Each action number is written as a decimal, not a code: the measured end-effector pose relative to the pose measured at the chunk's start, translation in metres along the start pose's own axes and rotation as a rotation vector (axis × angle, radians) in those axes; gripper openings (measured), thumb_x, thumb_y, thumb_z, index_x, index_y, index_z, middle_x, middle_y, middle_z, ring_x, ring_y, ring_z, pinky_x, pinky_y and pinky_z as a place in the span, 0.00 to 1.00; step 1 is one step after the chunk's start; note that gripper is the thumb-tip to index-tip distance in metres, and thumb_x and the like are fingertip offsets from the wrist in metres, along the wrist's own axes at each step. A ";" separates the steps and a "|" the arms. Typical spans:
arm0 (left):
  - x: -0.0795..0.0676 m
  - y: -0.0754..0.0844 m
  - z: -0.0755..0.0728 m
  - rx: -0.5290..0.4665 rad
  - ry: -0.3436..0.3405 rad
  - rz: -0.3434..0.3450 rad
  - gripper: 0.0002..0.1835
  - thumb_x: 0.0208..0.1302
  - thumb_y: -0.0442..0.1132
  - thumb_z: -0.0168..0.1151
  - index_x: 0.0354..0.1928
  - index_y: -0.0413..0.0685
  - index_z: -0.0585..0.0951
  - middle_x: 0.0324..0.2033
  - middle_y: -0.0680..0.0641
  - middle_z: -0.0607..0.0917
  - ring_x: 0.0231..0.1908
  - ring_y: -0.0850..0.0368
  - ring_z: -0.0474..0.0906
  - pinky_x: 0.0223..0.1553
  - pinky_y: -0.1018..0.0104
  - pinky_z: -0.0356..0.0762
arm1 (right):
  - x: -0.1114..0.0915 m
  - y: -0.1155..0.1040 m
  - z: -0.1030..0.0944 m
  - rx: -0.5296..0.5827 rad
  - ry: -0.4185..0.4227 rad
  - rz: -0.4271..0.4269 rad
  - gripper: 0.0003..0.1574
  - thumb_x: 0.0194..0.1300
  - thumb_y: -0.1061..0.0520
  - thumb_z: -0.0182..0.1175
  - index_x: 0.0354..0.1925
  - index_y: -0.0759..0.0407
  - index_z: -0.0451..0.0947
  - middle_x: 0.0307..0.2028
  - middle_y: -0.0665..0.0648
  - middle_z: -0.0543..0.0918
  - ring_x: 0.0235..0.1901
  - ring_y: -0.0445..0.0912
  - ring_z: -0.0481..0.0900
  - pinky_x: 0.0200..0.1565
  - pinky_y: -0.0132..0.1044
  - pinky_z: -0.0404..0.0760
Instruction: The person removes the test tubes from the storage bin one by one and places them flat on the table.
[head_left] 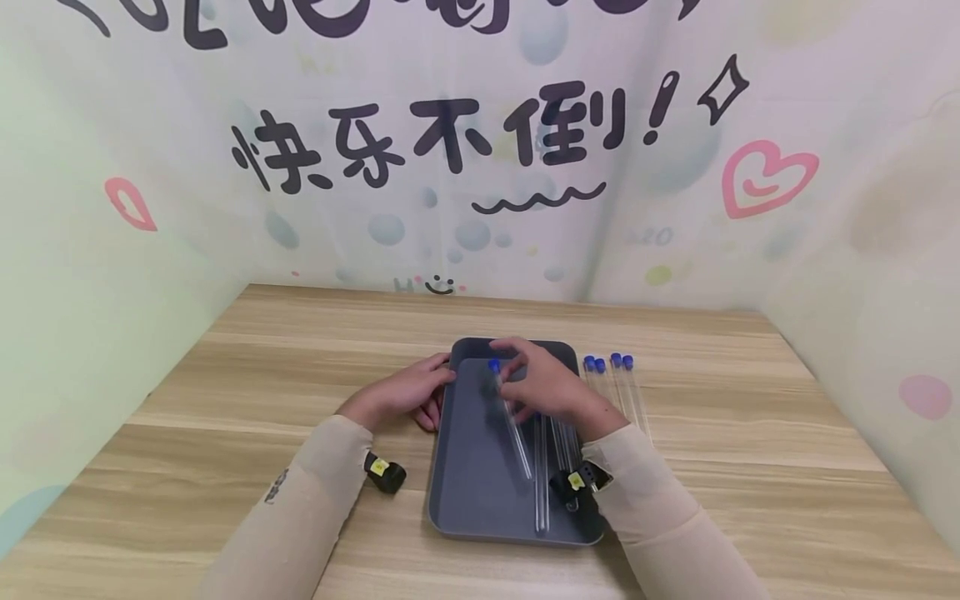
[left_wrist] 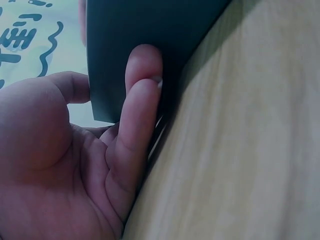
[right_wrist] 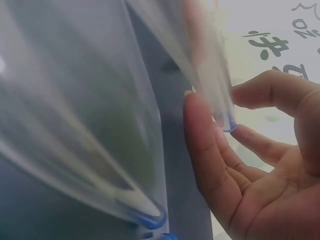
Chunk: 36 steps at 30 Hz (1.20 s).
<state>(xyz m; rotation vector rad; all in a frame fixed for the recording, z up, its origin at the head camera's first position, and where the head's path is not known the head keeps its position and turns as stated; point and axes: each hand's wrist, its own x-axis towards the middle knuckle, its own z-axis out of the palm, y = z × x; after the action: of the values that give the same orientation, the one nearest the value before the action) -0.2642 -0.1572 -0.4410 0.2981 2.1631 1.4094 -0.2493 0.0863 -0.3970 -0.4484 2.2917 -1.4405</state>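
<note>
On the bench (head_left: 225,467), a grey tray (head_left: 472,492) has its left side clasped by the left grip (head_left: 401,393). Over it, the nearly closed right grip (head_left: 551,385) pinches a tilted tube (head_left: 518,442), likely light, slick, brittle; hold beneath its cap (head_left: 493,365).

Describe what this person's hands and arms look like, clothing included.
Both the left hand and right hand are bare, without gloves. The left sleeve and right sleeve are long and beige; the left one carries a small dark print, too small to read. Each wrist wears a small black camera with a yellow label.
</note>
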 end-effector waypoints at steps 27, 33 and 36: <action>-0.002 0.002 0.000 0.003 0.020 -0.021 0.29 0.78 0.47 0.40 0.78 0.61 0.54 0.25 0.41 0.80 0.20 0.54 0.81 0.22 0.64 0.83 | -0.007 -0.006 -0.018 0.072 0.078 -0.042 0.42 0.67 0.67 0.56 0.74 0.49 0.58 0.53 0.67 0.74 0.30 0.50 0.84 0.34 0.46 0.89; -0.003 0.002 0.000 0.006 0.020 -0.023 0.30 0.78 0.47 0.40 0.79 0.62 0.53 0.25 0.42 0.80 0.20 0.54 0.81 0.23 0.64 0.83 | -0.008 -0.007 -0.021 0.078 0.095 -0.044 0.41 0.67 0.66 0.57 0.74 0.50 0.59 0.53 0.67 0.74 0.29 0.49 0.85 0.35 0.47 0.89; -0.003 0.001 0.000 0.004 0.015 -0.019 0.30 0.78 0.47 0.40 0.79 0.61 0.52 0.25 0.42 0.80 0.20 0.54 0.81 0.23 0.63 0.84 | -0.008 -0.006 -0.023 0.084 0.102 -0.047 0.41 0.67 0.66 0.57 0.74 0.50 0.59 0.53 0.67 0.74 0.30 0.49 0.85 0.36 0.48 0.89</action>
<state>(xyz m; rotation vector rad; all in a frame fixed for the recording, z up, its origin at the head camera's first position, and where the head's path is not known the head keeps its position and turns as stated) -0.2616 -0.1579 -0.4388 0.2684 2.1757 1.4007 -0.2528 0.1051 -0.3810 -0.4152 2.3023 -1.6103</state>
